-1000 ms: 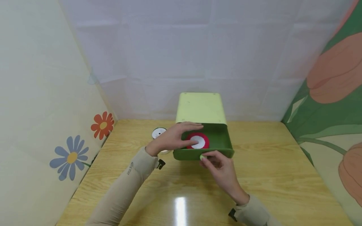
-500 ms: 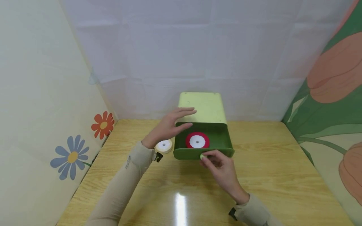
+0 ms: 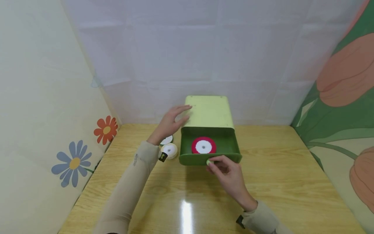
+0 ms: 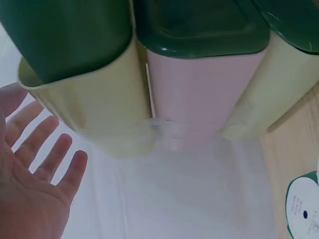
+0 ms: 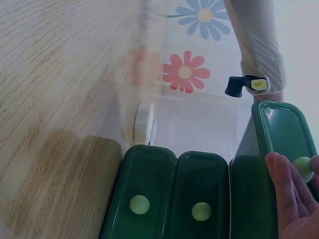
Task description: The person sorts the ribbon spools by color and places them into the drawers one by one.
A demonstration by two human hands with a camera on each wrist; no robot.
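A small drawer cabinet (image 3: 208, 110) with a pale green top stands on the table, its top dark green drawer (image 3: 193, 159) pulled out. Inside that drawer lies a red ribbon spool (image 3: 203, 141) with a white centre. My right hand (image 3: 229, 178) pinches the drawer's pale green round knob (image 5: 302, 169) between thumb and fingers. My left hand (image 3: 169, 123) is at the cabinet's upper left side, fingers extended and holding nothing. In the left wrist view its spread fingers (image 4: 37, 142) are beside the top tier.
Left of the cabinet are a cream spool (image 3: 169, 151) and a white-faced spool with a green edge (image 4: 303, 206). Below the pulled drawer, two more green drawers (image 5: 144, 174) sit shut. Fabric walls (image 3: 163, 48) border the wooden table (image 3: 271, 169).
My left hand has withdrawn from the red ribbon spool in the drawer, moving up and left to the cabinet's side. My right hand stays on the knob; the drawer has not moved.
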